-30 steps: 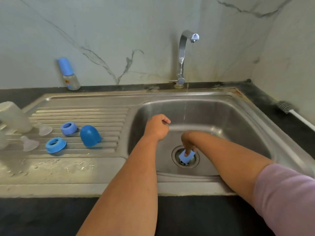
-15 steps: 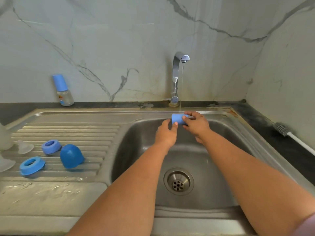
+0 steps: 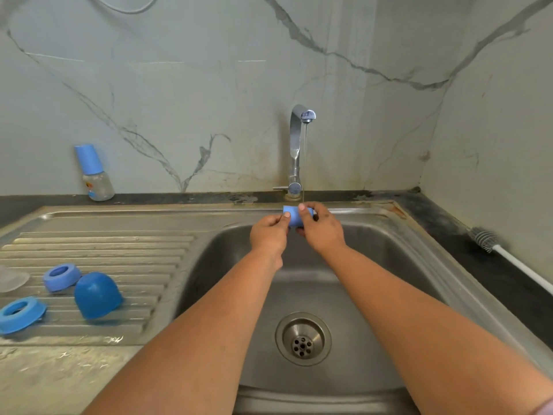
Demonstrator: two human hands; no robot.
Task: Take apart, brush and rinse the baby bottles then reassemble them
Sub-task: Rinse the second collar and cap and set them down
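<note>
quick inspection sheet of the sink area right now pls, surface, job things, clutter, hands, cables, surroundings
surface: steel sink with ribbed drainboard on its left; drain uncovered; drainboard looks wet near the front edge.
job's things: small blue cap held under the tap's thin stream; dark blue cap, two blue rings and a clear teat lying on the drainboard; assembled bottle standing by the wall; bottle brush on the right counter.
clutter: nothing seen.
hands: left hand and right hand both pinch the small blue cap.
cables: a thin loop on the wall at the top, possibly a cable.
surroundings: marble-look wall, stained behind the tap; dark counter.
</note>
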